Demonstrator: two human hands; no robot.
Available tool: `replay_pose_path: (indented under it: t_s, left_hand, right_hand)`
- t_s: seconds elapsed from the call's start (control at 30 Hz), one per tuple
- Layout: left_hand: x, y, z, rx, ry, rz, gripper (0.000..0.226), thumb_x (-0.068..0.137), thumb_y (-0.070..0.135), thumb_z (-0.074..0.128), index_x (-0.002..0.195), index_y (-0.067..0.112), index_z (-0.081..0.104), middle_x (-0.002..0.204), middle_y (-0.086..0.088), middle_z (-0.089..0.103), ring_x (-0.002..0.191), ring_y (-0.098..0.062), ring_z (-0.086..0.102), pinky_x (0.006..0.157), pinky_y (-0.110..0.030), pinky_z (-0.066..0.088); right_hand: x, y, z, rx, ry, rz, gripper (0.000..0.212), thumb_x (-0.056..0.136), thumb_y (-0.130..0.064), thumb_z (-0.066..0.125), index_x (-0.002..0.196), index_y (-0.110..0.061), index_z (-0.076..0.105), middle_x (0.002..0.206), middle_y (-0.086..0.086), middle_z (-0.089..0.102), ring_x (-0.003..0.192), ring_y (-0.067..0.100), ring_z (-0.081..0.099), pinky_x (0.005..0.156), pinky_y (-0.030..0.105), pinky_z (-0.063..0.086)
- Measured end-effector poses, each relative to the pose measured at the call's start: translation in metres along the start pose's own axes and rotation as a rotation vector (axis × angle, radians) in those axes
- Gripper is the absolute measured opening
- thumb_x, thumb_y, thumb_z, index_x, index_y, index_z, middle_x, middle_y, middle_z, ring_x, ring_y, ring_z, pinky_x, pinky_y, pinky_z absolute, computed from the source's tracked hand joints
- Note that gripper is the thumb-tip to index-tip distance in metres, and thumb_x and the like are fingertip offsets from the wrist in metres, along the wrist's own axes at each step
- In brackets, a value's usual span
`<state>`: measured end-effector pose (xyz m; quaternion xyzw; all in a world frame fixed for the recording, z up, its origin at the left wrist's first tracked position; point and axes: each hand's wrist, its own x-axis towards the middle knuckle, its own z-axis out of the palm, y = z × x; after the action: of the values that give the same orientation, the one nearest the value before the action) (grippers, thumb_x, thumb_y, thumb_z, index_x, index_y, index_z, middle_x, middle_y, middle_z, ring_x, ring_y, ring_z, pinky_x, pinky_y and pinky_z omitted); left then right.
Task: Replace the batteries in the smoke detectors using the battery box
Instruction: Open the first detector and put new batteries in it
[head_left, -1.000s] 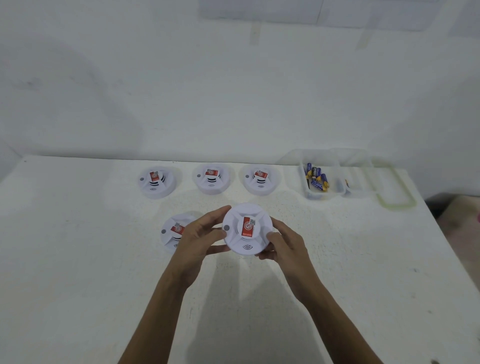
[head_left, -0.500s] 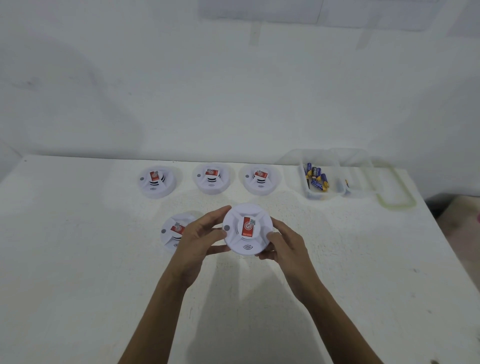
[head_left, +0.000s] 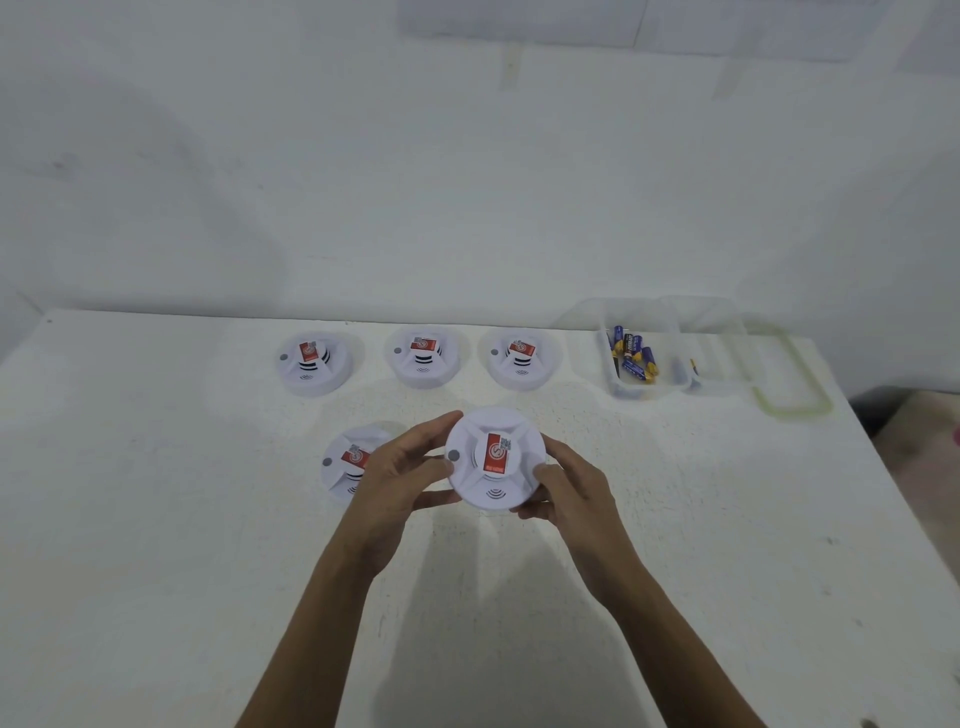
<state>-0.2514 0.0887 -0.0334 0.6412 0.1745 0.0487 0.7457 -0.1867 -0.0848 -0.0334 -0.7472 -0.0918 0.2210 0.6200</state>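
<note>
A round white smoke detector with a red label is held above the table between both hands. My left hand grips its left rim and my right hand grips its right rim. Another detector lies on the table just left, partly hidden by my left hand. Three more detectors stand in a row at the back. A clear plastic battery box at the back right holds several blue and yellow batteries.
The white table meets a white wall at the back. A second clear container and a clear lid with a greenish seal lie right of the battery box. The table's right edge drops to the floor.
</note>
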Motion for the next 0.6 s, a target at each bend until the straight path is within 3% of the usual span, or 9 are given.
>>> replay_pose_path:
  t_s: [0.2, 0.43, 0.6]
  left_hand:
    - [-0.0004, 0.0001, -0.0002, -0.002, 0.002, -0.002, 0.036, 0.078, 0.027, 0.063, 0.113, 0.037, 0.061, 0.111, 0.019, 0.069, 0.104, -0.008, 0.065, 0.071, -0.027, 0.057]
    - [-0.0004, -0.0002, -0.0001, -0.013, 0.007, -0.009, 0.036, 0.077, 0.028, 0.070, 0.112, 0.037, 0.062, 0.112, 0.015, 0.069, 0.105, -0.012, 0.065, 0.072, -0.028, 0.057]
    - [-0.0004, -0.0019, -0.0016, -0.022, -0.009, 0.001, 0.037, 0.077, 0.030, 0.064, 0.113, 0.037, 0.062, 0.113, 0.015, 0.069, 0.105, -0.011, 0.065, 0.073, -0.028, 0.056]
  right_hand:
    - [-0.0006, 0.0018, -0.0005, -0.003, -0.007, 0.005, 0.033, 0.099, -0.011, 0.042, 0.119, -0.028, 0.061, 0.099, -0.008, 0.071, 0.088, 0.012, 0.069, 0.068, 0.025, 0.058]
    - [-0.0008, 0.0008, 0.0004, 0.003, -0.004, 0.002, 0.032, 0.099, -0.011, 0.043, 0.110, -0.036, 0.060, 0.094, -0.016, 0.070, 0.089, 0.009, 0.068, 0.066, 0.022, 0.057]
    - [-0.0017, 0.0019, -0.0009, 0.002, -0.013, -0.002, 0.032, 0.100, -0.011, 0.041, 0.120, -0.026, 0.060, 0.103, -0.005, 0.070, 0.090, 0.012, 0.068, 0.070, 0.026, 0.058]
